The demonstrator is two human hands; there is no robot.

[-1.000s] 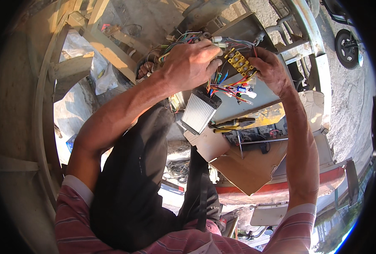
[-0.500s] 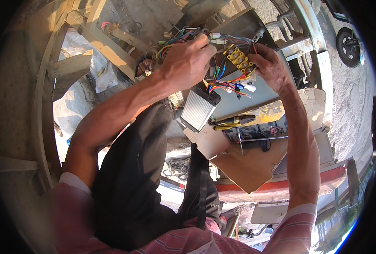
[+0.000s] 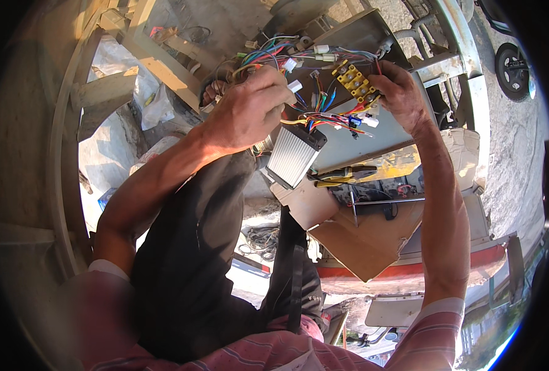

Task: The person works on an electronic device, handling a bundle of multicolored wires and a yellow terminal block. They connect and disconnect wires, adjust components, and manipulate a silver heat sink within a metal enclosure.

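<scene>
My left hand (image 3: pixel 249 105) is closed, with a white plug connector (image 3: pixel 295 86) poking out at its fingertips; its thumb is hidden. A second white connector (image 3: pixel 290 64) sits just above, among coloured wires (image 3: pixel 268 49). My right hand (image 3: pixel 399 98) pinches the right end of a yellow terminal block (image 3: pixel 354 81) with a row of screws, and a red wire runs up beside the fingers. Between and below the hands lies a finned silver controller box (image 3: pixel 293 156). From its top end a bundle of coloured leads (image 3: pixel 333 119) with small blue and white plugs spreads rightward.
Yellow-handled pliers (image 3: pixel 345 175) lie below the grey metal panel (image 3: pixel 348 145). Nearer me are a cardboard piece (image 3: pixel 364 241) and a metal rod (image 3: pixel 388 201). Frame bars (image 3: pixel 456 49) stand on the right, with a wheel (image 3: pixel 512 71) beyond. My dark-trousered knee (image 3: pixel 215 191) is under my left forearm.
My left hand has drawn back left and down from the connectors at the top, uncovering white plugs and wires. My right hand stays on the terminal block, shifted slightly right.
</scene>
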